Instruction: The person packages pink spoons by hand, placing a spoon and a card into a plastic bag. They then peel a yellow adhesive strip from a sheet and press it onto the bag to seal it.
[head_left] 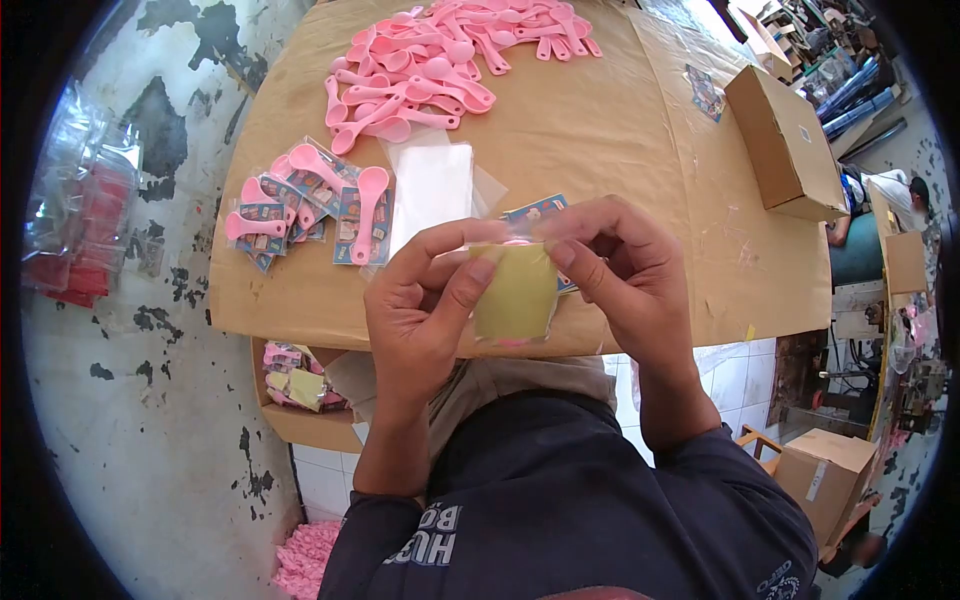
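Both hands hold a bagged card (515,300) in front of my body, its plain yellowish back facing me. My left hand (422,300) pinches its upper left edge between thumb and fingers. At the upper right corner, my right hand (628,270) grips the same piece near the bag's top. A bit of pink shows at the top and bottom of the card. Partly hidden behind the hands are blue printed cards (537,210) on the table. To the left lies a stack of clear bags (433,185). Beside it, a pink measuring spoon (370,205) rests on a printed card.
A large heap of pink spoons (430,70) covers the table's (620,130) far side. Several spoon-and-card packs (270,222) lie at left. A cardboard box (785,145) stands at right. Below the table's edge, an open box (300,420) contains packs. Another person (890,195) is at far right.
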